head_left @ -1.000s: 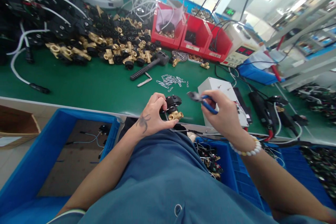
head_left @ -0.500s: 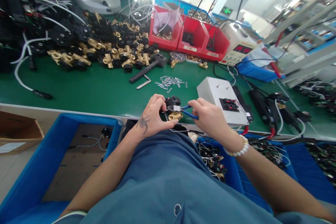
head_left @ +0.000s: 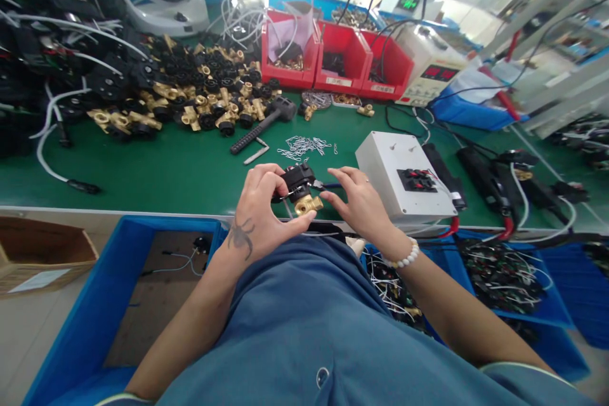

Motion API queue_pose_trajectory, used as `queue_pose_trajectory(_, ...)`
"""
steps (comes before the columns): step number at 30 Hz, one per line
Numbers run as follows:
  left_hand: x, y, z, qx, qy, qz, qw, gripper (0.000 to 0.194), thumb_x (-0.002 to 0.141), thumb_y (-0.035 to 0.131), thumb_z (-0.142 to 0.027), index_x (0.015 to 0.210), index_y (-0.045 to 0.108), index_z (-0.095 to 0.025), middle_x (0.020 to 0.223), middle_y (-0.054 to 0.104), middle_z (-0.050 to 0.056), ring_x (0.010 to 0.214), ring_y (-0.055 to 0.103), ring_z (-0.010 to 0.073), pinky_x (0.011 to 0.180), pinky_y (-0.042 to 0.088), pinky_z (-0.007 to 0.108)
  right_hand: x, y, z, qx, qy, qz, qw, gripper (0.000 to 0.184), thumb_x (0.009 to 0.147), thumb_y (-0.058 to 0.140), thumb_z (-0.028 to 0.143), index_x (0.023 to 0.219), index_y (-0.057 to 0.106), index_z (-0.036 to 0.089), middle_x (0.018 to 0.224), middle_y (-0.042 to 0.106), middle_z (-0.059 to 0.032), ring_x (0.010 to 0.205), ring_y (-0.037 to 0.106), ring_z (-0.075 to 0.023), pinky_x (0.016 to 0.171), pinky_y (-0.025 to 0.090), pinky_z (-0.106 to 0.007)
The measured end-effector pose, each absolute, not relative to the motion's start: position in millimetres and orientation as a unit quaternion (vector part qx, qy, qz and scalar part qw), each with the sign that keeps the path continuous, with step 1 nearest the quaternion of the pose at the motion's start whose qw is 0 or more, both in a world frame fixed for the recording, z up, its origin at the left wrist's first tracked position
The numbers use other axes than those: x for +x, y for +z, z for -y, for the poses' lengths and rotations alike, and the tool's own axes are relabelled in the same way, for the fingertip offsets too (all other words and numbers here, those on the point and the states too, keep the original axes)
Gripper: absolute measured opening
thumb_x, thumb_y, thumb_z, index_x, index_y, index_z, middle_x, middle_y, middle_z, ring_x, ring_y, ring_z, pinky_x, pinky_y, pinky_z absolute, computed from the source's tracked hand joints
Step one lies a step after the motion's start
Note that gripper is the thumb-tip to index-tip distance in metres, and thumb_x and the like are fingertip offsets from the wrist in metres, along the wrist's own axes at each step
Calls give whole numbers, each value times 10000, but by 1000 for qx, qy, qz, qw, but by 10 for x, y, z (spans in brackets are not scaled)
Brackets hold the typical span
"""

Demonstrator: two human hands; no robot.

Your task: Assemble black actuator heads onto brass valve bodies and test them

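Note:
My left hand (head_left: 264,203) is closed around a valve with a black housing (head_left: 299,176) and a brass body (head_left: 307,204), held at the table's front edge. To its right my right hand (head_left: 356,200) is open, thumb and fingers apart. Pliers with blue handles (head_left: 333,186) lie between that hand and the valve, partly hidden behind the fingers; their metal jaws point toward the valve. Beyond the valve, a pile of small wire clips (head_left: 304,147) is spread on the green table (head_left: 190,171).
A black hammer (head_left: 266,124) and a hex key (head_left: 257,152) lie left of the clips. Brass valve bodies (head_left: 223,101) are heaped farther back. Red bins (head_left: 340,76) line the rear. A grey switch box (head_left: 404,174) stands right. Blue crates (head_left: 114,254) sit below the edge.
My right hand has loosened from the blue-handled pliers, and its fingers have spread. The valve in my left hand has shifted slightly left, showing more of its black housing.

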State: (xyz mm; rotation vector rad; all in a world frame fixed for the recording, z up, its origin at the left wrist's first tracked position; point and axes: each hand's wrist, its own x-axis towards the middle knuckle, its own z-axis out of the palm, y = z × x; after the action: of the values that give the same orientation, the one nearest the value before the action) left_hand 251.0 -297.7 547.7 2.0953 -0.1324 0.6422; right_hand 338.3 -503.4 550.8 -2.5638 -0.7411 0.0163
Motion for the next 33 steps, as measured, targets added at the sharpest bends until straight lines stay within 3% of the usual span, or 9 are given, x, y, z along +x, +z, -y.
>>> queue_pose_trajectory(4,2425,5672,3017,867,295,129,381,395,744,829,-342,941,501,-240,1181,622,100,1143,587,274,980,533,463,3157,5760,4909,-751,211,242,577,688,964,574,588,1525,389,235,1106,725,-82,987,723,-219,894,594,-388)
queue_pose_trajectory(9,2358,5843,3038,852,306,175,387,227,907,718,-343,1055,568,-258,1320,647,83,1279,574,275,1082,487,490,2945,5935,4848,-649,223,185,704,723,840,768,531,1443,439,306,1180,720,-46,1002,740,-225,894,619,-369)
queue_pose_trajectory(13,2336,5903,3081,830,361,170,390,92,947,650,-186,1005,617,-250,1253,696,58,1215,628,230,1054,511,438,2882,5959,4856,-646,184,187,717,703,840,768,534,1429,455,312,1167,727,-40,1032,734,-237,865,629,-358)
queue_pose_trajectory(21,2264,5911,3199,821,382,134,402,76,938,660,-174,965,636,-241,1224,699,43,1177,647,223,1033,543,441,2834,5962,4811,-656,156,185,715,675,852,745,560,1418,472,313,1111,738,-33,1026,733,-248,887,628,-391)
queue_pose_trajectory(23,2286,5864,3218,797,385,106,453,160,929,672,-222,1081,631,-255,1326,632,61,1289,583,238,1099,510,461,2835,5947,4802,-657,152,190,713,693,843,753,565,1424,465,320,1125,732,-33,1017,735,-247,872,634,-391)
queue_pose_trajectory(26,2376,5761,3240,696,297,31,652,439,929,657,-446,1320,540,-283,1456,546,89,1405,508,269,1157,464,481,2829,5964,4804,-664,142,204,705,689,879,709,564,1462,435,323,1132,730,-34,1021,734,-242,843,640,-390)
queue_pose_trajectory(30,2452,5636,3280,565,11,-44,824,558,848,712,-561,1255,602,-195,1241,711,116,1183,680,293,1009,554,423,3047,6166,4936,-761,163,289,557,580,873,741,476,1399,579,294,979,763,-15,889,740,-212,768,617,-343)
queue_pose_trajectory(32,2416,5625,3305,559,29,-91,824,552,769,821,-500,1192,628,-202,1116,750,68,1060,714,247,950,558,349,3363,6345,5094,-840,129,294,437,394,867,759,406,1229,722,254,859,770,-13,795,729,-189,727,576,-318)
queue_pose_trajectory(33,2384,5640,3314,559,50,-101,822,526,754,844,-483,1157,638,-215,1060,756,40,1022,715,221,929,553,315,3569,6435,5194,-884,42,247,396,264,855,774,357,1087,779,232,807,767,-17,762,717,-175,711,545,-306)
